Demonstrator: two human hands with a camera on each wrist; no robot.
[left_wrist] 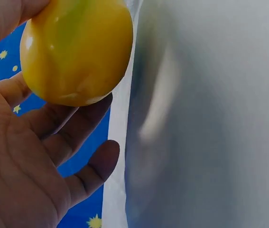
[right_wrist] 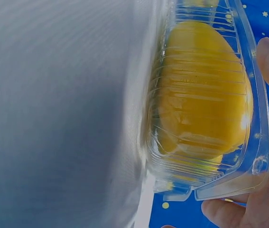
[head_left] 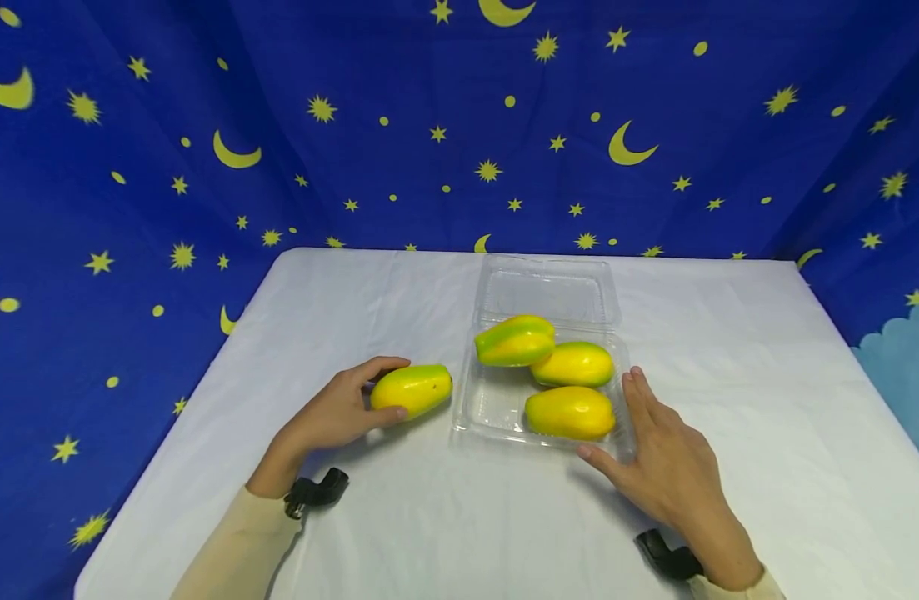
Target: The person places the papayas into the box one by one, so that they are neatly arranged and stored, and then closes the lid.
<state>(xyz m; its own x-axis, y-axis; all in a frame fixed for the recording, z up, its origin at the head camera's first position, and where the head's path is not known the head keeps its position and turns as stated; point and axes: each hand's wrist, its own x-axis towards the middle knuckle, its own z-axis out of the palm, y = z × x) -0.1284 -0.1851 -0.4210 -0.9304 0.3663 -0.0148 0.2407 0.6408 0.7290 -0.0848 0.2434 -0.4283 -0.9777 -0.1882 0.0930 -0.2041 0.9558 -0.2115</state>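
My left hand (head_left: 347, 408) grips a yellow-green papaya (head_left: 412, 390) just left of a clear plastic clamshell box (head_left: 496, 408). In the left wrist view the thumb and fingers are round the papaya (left_wrist: 77, 57), with the lower fingers spread. Three more papayas lie in the box: a greener one (head_left: 515, 340) at the back left, another (head_left: 573, 365) beside it, and one (head_left: 571, 412) along the front right. At the box's right side is my right hand (head_left: 672, 467), its fingers extended along the wall and the thumb at the front corner. The right wrist view shows a papaya (right_wrist: 203, 90) through the ribbed wall.
The box's clear lid (head_left: 545, 292) is folded open toward the back of the table. A white cloth (head_left: 399, 517) covers the table. Behind and to the sides hangs a blue curtain (head_left: 399, 67) with yellow moons and stars.
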